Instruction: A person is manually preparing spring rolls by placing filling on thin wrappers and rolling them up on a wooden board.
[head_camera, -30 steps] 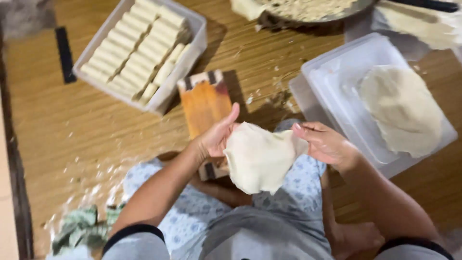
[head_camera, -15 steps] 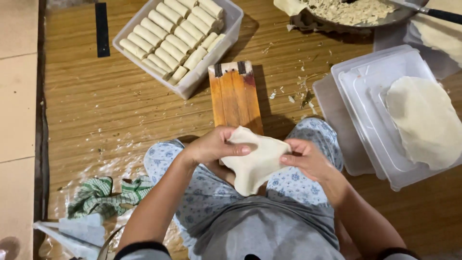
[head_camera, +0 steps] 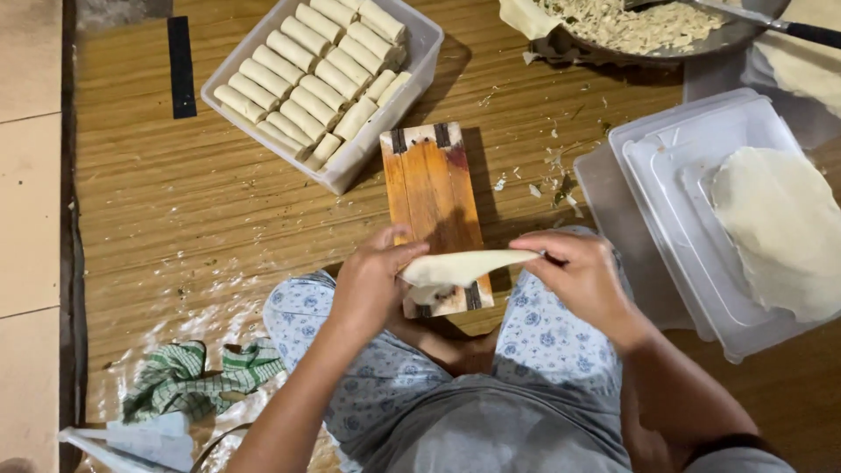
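My left hand (head_camera: pixel 372 285) and my right hand (head_camera: pixel 580 276) both pinch a thin pale wrapper sheet (head_camera: pixel 464 265), stretched flat between them just above the near end of a small wooden board (head_camera: pixel 429 188). The board lies on the wood-patterned floor mat in front of my crossed legs. The left hand grips the sheet's left edge and the right hand grips its right tip.
A clear tub (head_camera: pixel 420 61) of several pale rolled wraps sits at the far left of the board. At the right a clear tray (head_camera: pixel 666 175) holds a stack of wrapper sheets (head_camera: pixel 780 232). A pan of shredded filling (head_camera: pixel 631 26) stands at the back. A green checked cloth (head_camera: pixel 188 377) lies near left.
The wrapper hung loosely between my hands above my lap; now it is lower and stretched flat over the board's near end. The camera view has shifted.
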